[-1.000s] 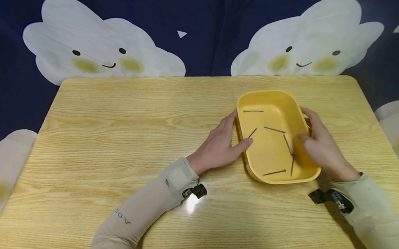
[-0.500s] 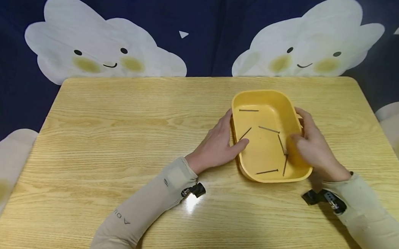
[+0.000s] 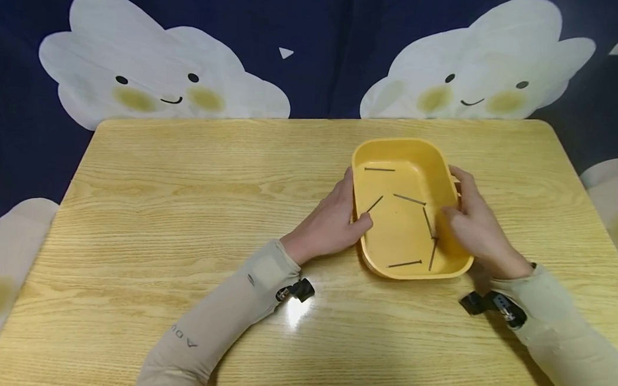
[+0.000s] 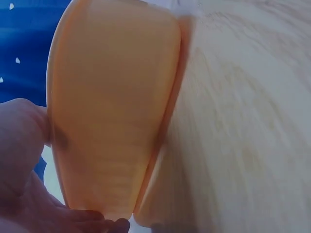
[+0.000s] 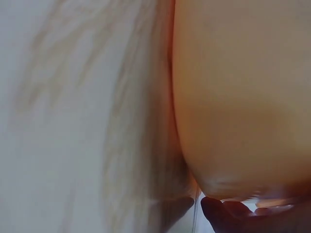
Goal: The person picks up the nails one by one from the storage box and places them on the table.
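Observation:
A yellow plastic bin (image 3: 391, 236) sits on the wooden table, right of centre, with several thin dark nails (image 3: 409, 200) scattered across its floor. My left hand (image 3: 331, 221) grips its left wall, thumb over the rim and fingers along the outside. On the opposite side my right hand (image 3: 478, 227) holds the right wall, its thumb inside the bin and fingers outside. The left wrist view has the bin's outer wall (image 4: 112, 107) upright, its lower edge close to the tabletop. In the right wrist view the wall (image 5: 243, 97) hides most of the hand; some fingertips (image 5: 226, 213) show below.
The wooden table (image 3: 180, 209) stretches wide to the left of the bin and in front of it. Behind its far edge hangs a dark blue curtain (image 3: 328, 52) with white clouds. Both forearms wear beige sleeves (image 3: 227, 318) with black wrist straps.
The bin has shifted a little to the left across the table, both hands moving with it and keeping their hold. The nails keep about the same layout inside.

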A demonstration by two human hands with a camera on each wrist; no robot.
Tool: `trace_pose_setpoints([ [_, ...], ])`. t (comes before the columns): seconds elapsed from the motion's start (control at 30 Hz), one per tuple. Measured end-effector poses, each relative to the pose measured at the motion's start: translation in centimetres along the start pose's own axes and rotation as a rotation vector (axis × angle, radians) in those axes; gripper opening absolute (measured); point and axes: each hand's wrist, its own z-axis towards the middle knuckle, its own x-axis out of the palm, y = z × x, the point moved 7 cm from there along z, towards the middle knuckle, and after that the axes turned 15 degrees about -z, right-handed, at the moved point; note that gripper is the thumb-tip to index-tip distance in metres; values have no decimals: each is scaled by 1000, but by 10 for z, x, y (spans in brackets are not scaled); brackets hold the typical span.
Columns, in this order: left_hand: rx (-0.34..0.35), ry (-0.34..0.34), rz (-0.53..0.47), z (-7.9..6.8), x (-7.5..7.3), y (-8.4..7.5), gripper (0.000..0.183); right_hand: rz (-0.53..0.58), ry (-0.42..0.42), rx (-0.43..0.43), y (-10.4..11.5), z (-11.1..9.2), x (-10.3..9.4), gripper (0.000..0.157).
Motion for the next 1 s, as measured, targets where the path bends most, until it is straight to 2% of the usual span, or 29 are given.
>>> trace_pose_setpoints([
  [0.27, 59, -13, -9, -4, -11, 2, 89, -11, -5, -40, 13, 3, 5, 73],
  [0.47, 84, -17, -12, -7, -18, 3, 86, 1, 23, -45, 18, 6, 10, 74],
  [0.7, 40, -11, -14, -15, -25, 8, 94, 50, 112, -14, 21, 7, 16, 75],
  [0.83, 22, -9, -19, -20, -30, 10, 97, 38, 136, -18, 25, 9, 19, 75],
  [1.0, 49, -11, -46, -25, -35, 11, 97, 42, 154, -51, 32, 11, 23, 74],
])
